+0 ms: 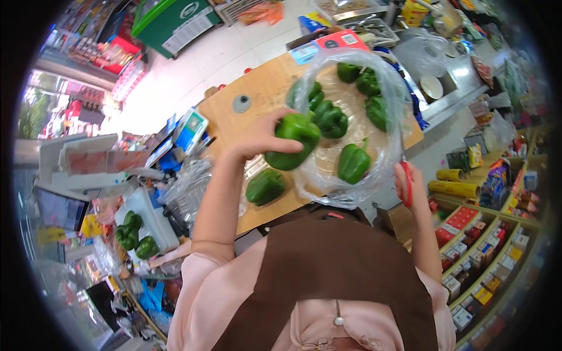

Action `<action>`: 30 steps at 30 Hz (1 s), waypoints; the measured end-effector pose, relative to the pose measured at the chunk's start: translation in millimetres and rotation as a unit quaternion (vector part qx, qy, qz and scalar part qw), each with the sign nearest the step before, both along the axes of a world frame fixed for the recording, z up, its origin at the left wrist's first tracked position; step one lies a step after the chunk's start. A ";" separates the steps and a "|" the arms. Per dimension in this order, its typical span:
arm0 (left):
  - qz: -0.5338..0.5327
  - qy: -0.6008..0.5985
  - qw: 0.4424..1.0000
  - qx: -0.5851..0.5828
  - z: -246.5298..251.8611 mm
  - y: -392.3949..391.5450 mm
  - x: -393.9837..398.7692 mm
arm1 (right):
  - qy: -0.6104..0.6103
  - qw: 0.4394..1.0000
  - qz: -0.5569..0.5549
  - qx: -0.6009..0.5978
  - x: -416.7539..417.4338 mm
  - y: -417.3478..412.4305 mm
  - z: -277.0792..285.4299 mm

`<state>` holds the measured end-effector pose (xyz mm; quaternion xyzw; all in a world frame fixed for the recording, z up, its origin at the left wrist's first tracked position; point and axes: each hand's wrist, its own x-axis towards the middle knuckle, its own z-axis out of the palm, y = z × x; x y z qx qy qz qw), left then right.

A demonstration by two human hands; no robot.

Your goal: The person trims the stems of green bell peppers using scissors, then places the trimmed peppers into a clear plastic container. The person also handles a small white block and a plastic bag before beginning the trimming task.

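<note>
My left hand (263,138) is closed around a large green bell pepper (292,140), held over the near left rim of a clear plastic bag (307,175). The bag lies spread open on a wooden table (224,116), with several green bell peppers (354,163) inside it. Another green bell pepper (265,187) rests on the table below my left hand, outside the bag. My right hand (410,184) grips red-handled scissors (407,184) just right of the bag, their blades pointing away from me.
A small round grey object (241,104) lies on the table. Boxes (342,40) stand at its far edge, beside a metal counter (465,83). More green peppers (147,247) sit at the left near a white plastic tray (151,219). Shelves of small boxes (483,263) are at the right.
</note>
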<state>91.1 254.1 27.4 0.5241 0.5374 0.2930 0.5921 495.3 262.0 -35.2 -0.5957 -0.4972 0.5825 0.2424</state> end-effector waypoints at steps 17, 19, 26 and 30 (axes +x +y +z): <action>0.045 0.391 0.919 0.005 -78.0 -77.2 -98.1 | 0.003 0.997 0.054 0.047 -35.5 -4.3 -3.1; 0.063 0.415 0.905 0.063 -82.6 -82.0 -100.5 | -0.001 0.998 0.051 0.048 -35.0 -6.5 -3.9; 0.064 0.352 0.934 -0.006 -74.3 -78.5 -94.2 | -0.014 0.996 0.048 0.068 -30.0 -18.7 -7.7; 0.039 0.404 0.914 0.002 -62.4 -70.2 -84.5 | -0.068 0.987 0.041 0.137 -18.9 -21.9 -25.7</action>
